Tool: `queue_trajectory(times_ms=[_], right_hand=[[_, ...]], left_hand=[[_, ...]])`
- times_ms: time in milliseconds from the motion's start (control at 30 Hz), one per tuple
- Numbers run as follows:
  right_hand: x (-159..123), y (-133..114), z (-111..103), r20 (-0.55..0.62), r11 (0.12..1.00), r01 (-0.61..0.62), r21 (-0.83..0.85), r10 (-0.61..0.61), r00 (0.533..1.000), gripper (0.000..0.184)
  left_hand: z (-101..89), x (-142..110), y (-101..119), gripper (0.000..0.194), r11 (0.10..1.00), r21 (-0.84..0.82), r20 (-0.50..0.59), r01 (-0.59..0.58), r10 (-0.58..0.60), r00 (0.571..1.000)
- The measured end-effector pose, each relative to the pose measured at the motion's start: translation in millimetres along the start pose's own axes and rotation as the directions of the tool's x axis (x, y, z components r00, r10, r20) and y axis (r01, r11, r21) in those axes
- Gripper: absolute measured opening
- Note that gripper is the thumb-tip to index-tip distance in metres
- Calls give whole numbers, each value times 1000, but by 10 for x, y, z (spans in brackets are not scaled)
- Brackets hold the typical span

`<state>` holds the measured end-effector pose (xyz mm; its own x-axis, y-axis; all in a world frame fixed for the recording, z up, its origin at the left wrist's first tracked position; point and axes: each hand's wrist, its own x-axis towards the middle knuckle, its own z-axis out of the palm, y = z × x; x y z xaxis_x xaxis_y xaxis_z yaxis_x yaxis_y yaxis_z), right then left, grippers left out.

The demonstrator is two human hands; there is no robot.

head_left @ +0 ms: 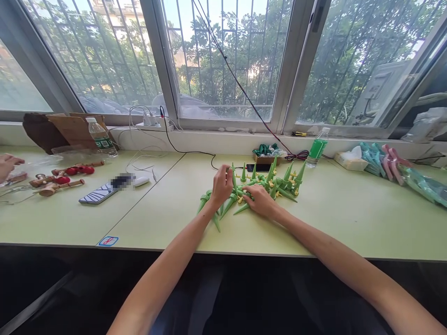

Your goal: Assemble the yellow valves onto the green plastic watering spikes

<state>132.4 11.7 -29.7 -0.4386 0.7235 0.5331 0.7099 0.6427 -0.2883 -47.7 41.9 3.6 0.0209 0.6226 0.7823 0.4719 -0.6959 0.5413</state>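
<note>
Green plastic watering spikes with yellow valves [288, 179] lie and stand in a loose group on the table in front of me. My left hand [222, 186] is closed around one green watering spike [234, 179], held upright at the left of the group. Lower and to the right, my right hand [260, 201] reaches in among the spikes with fingers curled at another one; its fingertips are partly hidden by the green parts. Some spikes [228, 205] lie flat below and between my hands, their tips toward the table's front edge.
Behind the spikes are a dark phone [259, 167] and a small box of green material [268, 153]. A water bottle [317, 148] stands right, near a tissue box [351, 159]. Left are a patterned phone [101, 191], wooden kendamas [63, 179] and another person's hand [9, 164].
</note>
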Motion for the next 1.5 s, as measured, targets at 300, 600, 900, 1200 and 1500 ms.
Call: queue_trajectory(times_ms=[300, 600, 900, 1200, 1500], right_hand=[[40, -29, -124, -252, 974, -41, 224, 98, 963, 24], [778, -277, -20, 105, 140, -218, 966, 554, 826, 59], [1006, -235, 280, -76, 850, -285, 444, 353, 933, 17], [851, 14, 341, -60, 944, -294, 151, 306, 950, 14], [884, 78, 334, 58, 913, -353, 203, 348, 936, 19]], left_hand=[[-104, 12, 56, 25, 997, -27, -442, 73, -77, 894], [-82, 14, 45, 32, 993, -52, -519, 103, -115, 847], [-169, 55, 58, 30, 988, -75, -608, 133, -151, 780], [-109, 26, 80, 27, 986, -75, -492, 148, -166, 855], [-105, 2, 70, 19, 988, -36, -377, 153, -155, 913]])
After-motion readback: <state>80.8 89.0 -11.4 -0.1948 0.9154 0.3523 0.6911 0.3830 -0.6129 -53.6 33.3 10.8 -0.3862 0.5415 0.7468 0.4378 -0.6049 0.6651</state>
